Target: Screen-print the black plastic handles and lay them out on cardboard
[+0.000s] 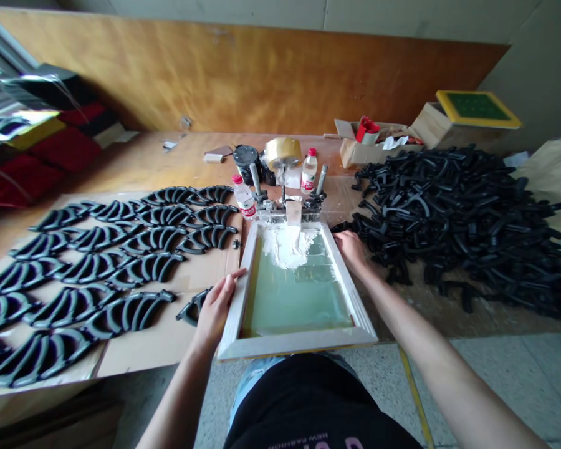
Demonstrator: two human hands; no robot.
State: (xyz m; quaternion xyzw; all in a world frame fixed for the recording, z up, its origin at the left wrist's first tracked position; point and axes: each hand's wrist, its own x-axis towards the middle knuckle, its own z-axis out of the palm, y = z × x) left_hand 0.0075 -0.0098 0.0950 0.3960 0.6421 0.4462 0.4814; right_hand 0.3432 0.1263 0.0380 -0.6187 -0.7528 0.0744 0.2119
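A pale-framed screen (237,321) with a greenish mesh lies in front of me, white paste (287,249) smeared over its far part. A white squeegee (294,213) stands at its far end by a metal clamp (273,215). My left hand (219,302) is at the screen's left edge, fingers curled and one reaching to the frame; what it grips is hidden. Near its wrist lies a black curved part (190,308). My right hand (350,248) is beside the right edge, fingers closed at a dark curved part (342,228).
Rows of black curved parts (143,312) cover cardboard at the left. A large heap of them (449,218) fills the right. Behind the clamp are two bottles (310,171), a tape roll (283,153) and a black tub (245,159). An open carton (355,154) sits back right.
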